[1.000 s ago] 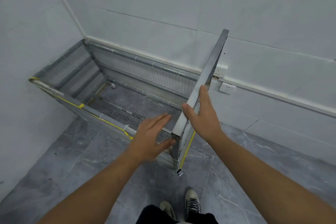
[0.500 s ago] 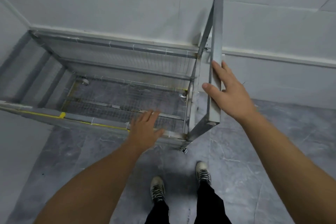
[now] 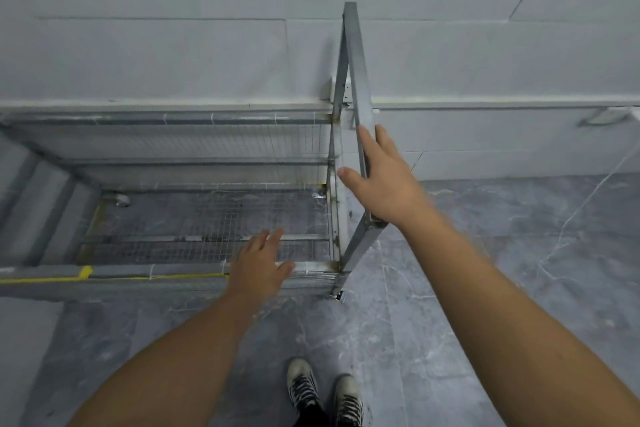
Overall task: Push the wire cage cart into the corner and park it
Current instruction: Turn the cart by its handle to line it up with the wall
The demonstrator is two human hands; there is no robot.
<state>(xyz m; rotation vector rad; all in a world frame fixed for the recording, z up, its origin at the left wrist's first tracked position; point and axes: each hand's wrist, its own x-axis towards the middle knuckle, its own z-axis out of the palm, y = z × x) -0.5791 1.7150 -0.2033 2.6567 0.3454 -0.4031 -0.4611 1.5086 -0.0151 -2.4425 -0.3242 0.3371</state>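
The wire cage cart (image 3: 138,276) is a grey metal frame with mesh sides and a mesh floor. It stands along the back wall (image 3: 173,55), and its left end reaches the left wall (image 3: 20,340). Yellow tape runs along its near rail. The tall right end frame (image 3: 355,62) rises above the cage. My right hand (image 3: 384,180) lies on that frame's sloping top rail, thumb on the left side and fingers on the right. My left hand (image 3: 258,267) hovers over the near rail with fingers spread, holding nothing.
Grey marble-look floor tiles (image 3: 502,288) stretch to the right of the cart. A castor (image 3: 339,295) shows under the near right corner. My shoes (image 3: 325,392) stand just in front of the cart. A wall fitting (image 3: 602,116) sits on the ledge at the right.
The cart has swung from angled to lying flat along the back wall. My view has shifted right. My right hand has stayed on the end rail and my left hand has stayed open above the near rail.
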